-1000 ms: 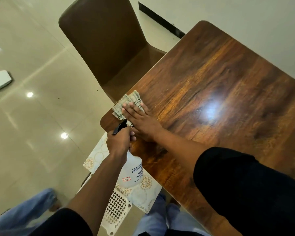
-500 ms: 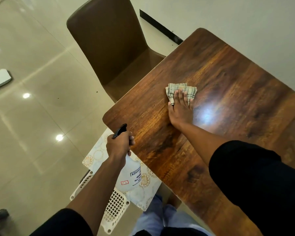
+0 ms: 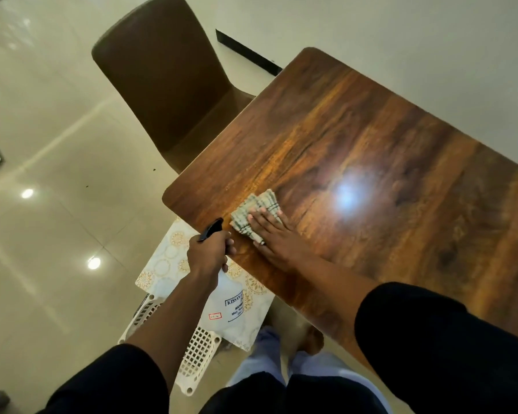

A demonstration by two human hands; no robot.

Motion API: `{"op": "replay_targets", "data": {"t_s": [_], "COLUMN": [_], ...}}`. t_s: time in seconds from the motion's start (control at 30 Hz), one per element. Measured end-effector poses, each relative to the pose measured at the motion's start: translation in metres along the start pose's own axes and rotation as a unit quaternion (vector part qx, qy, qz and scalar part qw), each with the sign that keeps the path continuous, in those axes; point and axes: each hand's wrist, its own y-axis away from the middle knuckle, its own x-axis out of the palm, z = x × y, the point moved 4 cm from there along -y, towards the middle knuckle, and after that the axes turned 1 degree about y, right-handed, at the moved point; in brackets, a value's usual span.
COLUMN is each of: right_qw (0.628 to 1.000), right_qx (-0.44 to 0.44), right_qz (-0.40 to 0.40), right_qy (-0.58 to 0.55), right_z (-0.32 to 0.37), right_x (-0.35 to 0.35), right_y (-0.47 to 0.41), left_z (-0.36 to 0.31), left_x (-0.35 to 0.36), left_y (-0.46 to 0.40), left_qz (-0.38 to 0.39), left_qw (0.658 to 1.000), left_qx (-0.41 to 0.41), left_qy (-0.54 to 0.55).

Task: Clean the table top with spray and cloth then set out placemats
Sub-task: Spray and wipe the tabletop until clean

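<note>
In the head view, the checked cloth (image 3: 253,215) has been drawn back toward the wooden table's (image 3: 386,162) near corner, pressed beneath the flat right hand (image 3: 277,234). The white spray bottle (image 3: 226,306) is gripped by the left hand (image 3: 210,252), its label partly hidden.

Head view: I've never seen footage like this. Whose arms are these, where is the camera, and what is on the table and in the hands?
There is no machine here. A person wears a wide-angle camera on the head, looking down at their own arms, so this single view shows what they see. The right hand lies flat with straight fingers on a checked cloth, pressing it onto the wooden table near its corner. The left hand grips a white spray bottle, held off the table's edge. Below it, patterned placemats lie on a white basket on the floor. A brown chair stands beside the table.
</note>
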Motion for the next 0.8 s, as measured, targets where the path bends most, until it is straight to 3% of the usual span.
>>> {"op": "replay_targets", "data": {"t_s": [0.17,0.33,0.4,0.5,0.63,0.7,0.8], "right_qw": [0.976,0.891,0.874,0.915,0.989,0.999,0.999], "right_qx": [0.198,0.431,0.463,0.380,0.135,0.030,-0.046], "right_qz": [-0.039,-0.074,-0.073,-0.081,-0.041,-0.020,-0.017], "right_qy": [-0.084,-0.125,-0.128,-0.110,-0.038,-0.010,0.022], "right_z": [-0.079,-0.118,-0.101,-0.063,-0.018,-0.008,-0.016], "right_x": [0.006,0.034,0.045,0.056,0.076,0.090,0.101], "right_y": [0.094,0.187,0.202,0.212,0.210,0.212,0.238], "left_z": [0.022,0.056,0.066,0.080,0.092,0.097,0.103], "left_x": [0.038,0.079,0.093,0.110,0.122,0.124,0.124], "left_y": [0.033,0.070,0.086,0.105,0.121,0.127,0.137], "left_qz": [0.055,0.091,0.101,0.104,0.088,0.070,0.048], "left_qw": [0.997,0.992,0.990,0.988,0.989,0.989,0.989], "left_qx": [0.026,0.036,0.043,0.044,0.043,0.055,0.067], "left_qy": [-0.046,-0.084,-0.094,-0.102,-0.107,-0.114,-0.121]}}
